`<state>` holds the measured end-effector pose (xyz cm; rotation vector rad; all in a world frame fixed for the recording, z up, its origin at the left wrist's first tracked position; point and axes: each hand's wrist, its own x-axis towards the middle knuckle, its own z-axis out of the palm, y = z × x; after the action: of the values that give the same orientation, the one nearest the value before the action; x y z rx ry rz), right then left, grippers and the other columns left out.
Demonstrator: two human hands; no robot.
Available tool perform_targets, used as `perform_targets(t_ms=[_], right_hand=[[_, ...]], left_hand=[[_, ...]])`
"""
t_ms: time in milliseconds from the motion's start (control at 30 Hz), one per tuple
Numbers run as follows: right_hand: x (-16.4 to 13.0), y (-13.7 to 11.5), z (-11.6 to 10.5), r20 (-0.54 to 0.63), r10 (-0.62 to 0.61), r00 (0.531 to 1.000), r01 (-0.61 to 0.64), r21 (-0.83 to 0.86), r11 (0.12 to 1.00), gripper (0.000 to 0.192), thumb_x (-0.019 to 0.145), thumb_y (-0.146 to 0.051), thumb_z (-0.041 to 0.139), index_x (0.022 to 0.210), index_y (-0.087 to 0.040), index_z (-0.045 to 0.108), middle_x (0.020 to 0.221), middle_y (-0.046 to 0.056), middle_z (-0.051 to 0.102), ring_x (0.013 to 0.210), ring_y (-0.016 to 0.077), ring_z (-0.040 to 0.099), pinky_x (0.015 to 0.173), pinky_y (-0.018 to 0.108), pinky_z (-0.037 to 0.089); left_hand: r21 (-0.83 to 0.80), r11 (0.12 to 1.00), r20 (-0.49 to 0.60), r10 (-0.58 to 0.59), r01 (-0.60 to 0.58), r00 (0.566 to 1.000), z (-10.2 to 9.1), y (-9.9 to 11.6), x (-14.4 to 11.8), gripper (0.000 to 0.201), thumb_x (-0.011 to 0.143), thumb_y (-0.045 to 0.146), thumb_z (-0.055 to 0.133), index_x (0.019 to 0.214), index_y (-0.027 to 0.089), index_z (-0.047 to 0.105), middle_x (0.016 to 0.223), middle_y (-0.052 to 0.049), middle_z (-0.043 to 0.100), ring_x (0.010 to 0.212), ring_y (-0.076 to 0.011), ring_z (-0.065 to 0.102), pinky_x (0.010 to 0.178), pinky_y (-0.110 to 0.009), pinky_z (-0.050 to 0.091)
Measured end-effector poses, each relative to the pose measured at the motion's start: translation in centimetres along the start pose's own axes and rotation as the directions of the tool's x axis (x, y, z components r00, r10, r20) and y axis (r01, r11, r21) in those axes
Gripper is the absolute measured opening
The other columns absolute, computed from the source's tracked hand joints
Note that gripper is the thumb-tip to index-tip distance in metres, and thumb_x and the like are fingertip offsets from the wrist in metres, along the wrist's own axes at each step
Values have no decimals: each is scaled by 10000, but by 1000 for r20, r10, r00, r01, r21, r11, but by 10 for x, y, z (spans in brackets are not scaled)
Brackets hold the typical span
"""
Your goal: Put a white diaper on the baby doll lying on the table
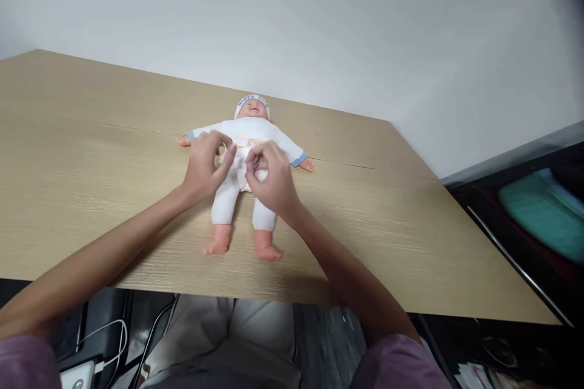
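A baby doll [254, 129] lies on its back on the wooden table [365, 219], head away from me, arms spread and bare feet toward me. It wears a white cap with blue lettering, a white top with blue cuffs and white leggings. My left hand [207, 161] is over the doll's waist on the left side, thumb and fingertips pinched. Across from it, my right hand [272, 176] is at the right side of the waist, its fingers curled in a pinch. What either pinch holds, if anything, is too small to make out.
A pale wall [292, 24] borders the table's far side. To the right of the table are dark furniture and a teal item [542, 216]. Below the front edge are my legs [228, 334], a white cable [122, 334] with a white device, and papers [479, 375].
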<state>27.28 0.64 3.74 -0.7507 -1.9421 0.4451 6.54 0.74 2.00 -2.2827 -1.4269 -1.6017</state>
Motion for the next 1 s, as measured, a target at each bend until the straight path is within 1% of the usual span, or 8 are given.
perform_targets(t_ms=[100,167,200,367,500,733,900,1000], right_hand=[[-47,-21,-18,258,74,963,-83,24,996,111,1015,-192,641,1072,-274,593,1070,38,693,953,220,727,820,352,628],[-71,-28,-26,400,119,909,-104,-58,993,111,1034,-217,663,1120,-272,619,1122,45,738,967,223,749,858,358,619],[-79,-28,-29,436,138,889,-100,-110,989,126,1040,-215,671,1150,-267,636,1161,53,758,992,229,758,885,362,607],[-72,-11,-31,319,364,875,-222,-404,887,157,1114,-257,678,1266,-229,702,988,39,808,897,245,771,814,346,518],[-55,-1,-19,194,494,847,-298,-596,745,199,1163,-387,669,1206,-211,753,843,41,792,809,271,753,737,353,448],[-70,2,6,172,329,929,-150,-637,756,164,1151,-343,671,1191,-205,750,1194,127,786,1073,300,733,869,380,527],[-72,8,7,132,270,954,-149,-575,804,163,1132,-290,690,1243,-197,765,1309,131,735,1182,308,702,980,419,578],[-73,9,7,116,256,960,-156,-537,829,173,1123,-294,688,1247,-213,777,1339,145,728,1234,341,666,1014,477,589]], left_hand=[[-48,962,386,266,-269,883,-18,15,-28,282,1151,411,526,967,253,671,897,-47,739,844,-245,624,921,-455,448],[-66,934,550,329,-352,768,-26,16,-40,321,1148,407,516,923,255,688,889,-47,764,846,-244,645,933,-456,436],[-47,937,584,307,-347,751,-28,14,-43,340,1153,420,506,926,254,698,896,-49,775,858,-246,660,951,-458,432],[116,992,554,-25,-47,832,-27,7,-34,360,1100,580,613,1082,229,694,861,-30,793,804,-252,706,1017,-467,451],[264,961,522,-214,83,825,-13,10,-24,447,1036,663,697,919,232,672,740,-33,740,699,-261,656,923,-444,475],[305,952,544,-194,23,816,-2,12,-27,384,1060,580,681,888,237,686,782,-50,738,799,-288,686,922,-437,452],[238,961,465,-239,140,852,-4,12,-34,275,1046,490,713,1132,228,707,845,-19,768,791,-260,689,935,-424,445],[227,959,452,-257,168,854,-3,11,-37,290,1051,526,706,1068,237,709,796,-7,740,760,-250,666,914,-418,439]])
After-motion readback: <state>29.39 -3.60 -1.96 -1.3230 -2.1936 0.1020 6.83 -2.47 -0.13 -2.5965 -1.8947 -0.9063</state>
